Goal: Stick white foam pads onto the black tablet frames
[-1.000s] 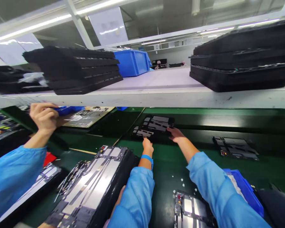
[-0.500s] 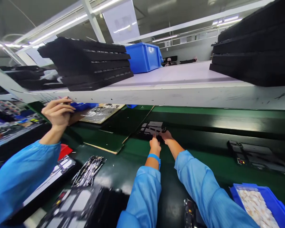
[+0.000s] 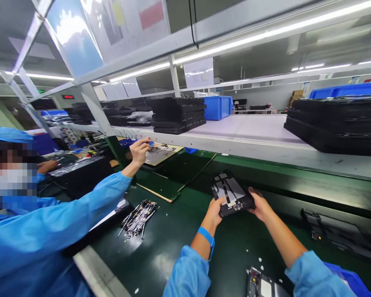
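Both my hands hold a black device panel (image 3: 230, 193) with silvery patches, lifted and tilted above the green conveyor belt (image 3: 185, 231). My left hand (image 3: 215, 209) grips its near left corner; a blue band circles that wrist. My right hand (image 3: 259, 203) grips its right edge. A second panel (image 3: 334, 231) lies on the belt to the right, and a third one (image 3: 266, 286) shows at the bottom edge between my sleeves.
A co-worker in a blue gown at the left reaches a hand (image 3: 140, 150) under the white shelf (image 3: 250, 136). Thin metal strips (image 3: 137, 218) lie piled on the belt. Black tray stacks (image 3: 177, 114) and a blue bin (image 3: 218, 107) stand on the shelf.
My hands have lifted the panel off the belt and drawn it toward me. The view has swung up and left, bringing the co-worker into sight.
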Tool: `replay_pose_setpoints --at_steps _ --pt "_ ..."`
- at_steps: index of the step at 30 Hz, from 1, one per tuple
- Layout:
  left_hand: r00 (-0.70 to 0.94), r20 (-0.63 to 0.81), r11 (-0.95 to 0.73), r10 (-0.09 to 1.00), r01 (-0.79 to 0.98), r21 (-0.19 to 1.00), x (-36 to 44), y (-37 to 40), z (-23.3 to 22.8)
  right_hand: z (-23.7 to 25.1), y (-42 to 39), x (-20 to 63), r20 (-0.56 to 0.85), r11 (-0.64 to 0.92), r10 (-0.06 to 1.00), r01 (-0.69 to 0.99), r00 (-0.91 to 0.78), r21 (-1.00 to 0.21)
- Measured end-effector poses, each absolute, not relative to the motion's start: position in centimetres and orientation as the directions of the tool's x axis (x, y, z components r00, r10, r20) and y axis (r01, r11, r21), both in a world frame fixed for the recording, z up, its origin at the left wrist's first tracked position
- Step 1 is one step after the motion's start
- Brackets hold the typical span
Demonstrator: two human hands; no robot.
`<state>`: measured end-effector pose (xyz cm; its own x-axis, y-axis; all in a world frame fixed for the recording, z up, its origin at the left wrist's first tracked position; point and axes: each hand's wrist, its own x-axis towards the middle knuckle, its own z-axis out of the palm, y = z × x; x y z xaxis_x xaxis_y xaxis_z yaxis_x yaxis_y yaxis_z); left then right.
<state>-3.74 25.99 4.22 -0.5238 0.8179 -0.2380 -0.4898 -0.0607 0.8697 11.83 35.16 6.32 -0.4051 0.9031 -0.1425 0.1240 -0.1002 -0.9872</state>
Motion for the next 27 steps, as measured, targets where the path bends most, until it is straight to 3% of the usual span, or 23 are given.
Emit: replay_pose_setpoints --at_steps 3,7,9,13,17,21,24,27 --pt "-0.423 -0.225 -0.029 0.878 -0.516 0.856 -1.2 21.6 5.5 6.9 32.3 17.2 -0.223 -0.195 0.874 0.108 -0.431 -0.975" --pt "-0.245 -0.194 0.054 0.950 -0.484 0.873 2.6 14.4 6.4 5.6 23.3 24.4 -0.036 0.020 0.919 0.138 -0.393 -0.990" --pt "-0.165 -0.152 0.074 0.975 -0.401 0.913 4.3 10.2 5.9 4.1 17.4 27.9 0.024 0.093 0.935 0.180 -0.354 -0.979" --pt "-0.032 -0.174 0.168 0.984 -0.146 0.975 6.2 2.5 2.8 -0.6 6.2 33.2 -0.004 0.068 0.950 0.221 -0.314 -0.973" --pt "-0.013 -0.164 0.164 0.986 0.184 0.969 6.9 -0.8 -1.3 -5.6 0.3 35.2 0.020 0.112 0.958 0.311 -0.285 -0.944" --pt "-0.016 -0.101 0.097 0.995 0.445 0.890 7.5 -0.7 -4.1 -7.5 -1.0 35.1 0.061 0.154 0.978 0.491 -0.200 -0.858" --pt "-0.100 -0.037 0.081 0.994 0.484 0.871 8.3 -0.9 -5.0 -7.0 -1.1 35.1 0.094 0.186 0.979 0.590 -0.183 -0.785" --pt "-0.155 0.006 0.060 0.988 0.417 0.907 9.1 -0.9 -4.4 -5.9 -0.6 35.1 0.145 0.266 0.957 0.558 -0.252 -0.786"
